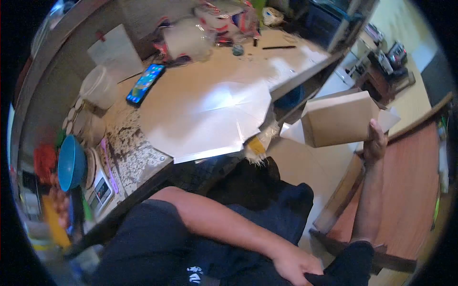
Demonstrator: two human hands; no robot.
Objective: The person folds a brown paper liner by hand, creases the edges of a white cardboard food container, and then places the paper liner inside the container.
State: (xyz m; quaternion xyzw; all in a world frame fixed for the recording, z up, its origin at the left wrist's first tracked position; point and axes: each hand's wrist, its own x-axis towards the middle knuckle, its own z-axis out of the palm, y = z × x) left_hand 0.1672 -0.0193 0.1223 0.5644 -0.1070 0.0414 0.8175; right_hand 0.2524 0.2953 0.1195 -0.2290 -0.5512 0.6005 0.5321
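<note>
A folded cardboard box (341, 119), brown on the face toward me with white flaps at its ends, is held up at the right. My right hand (375, 143) grips its right side, thumb up along the edge. My left arm crosses in front of my body. Low in the view, my left hand (296, 266) is closed on the dark cloth of my right sleeve (343, 267), its fingertips partly hidden. A flat, creased cardboard sheet (191, 126) with a raised front edge lies on the table, a bright light patch on it.
On the table (305, 50) are a phone (146, 85) with its screen lit, a clear plastic tub (99, 88) and plastic-wrapped packs (188, 38). A teal bowl (72, 163) and a kitchen scale (100, 191) stand at left. A wooden bench (405, 190) is at right.
</note>
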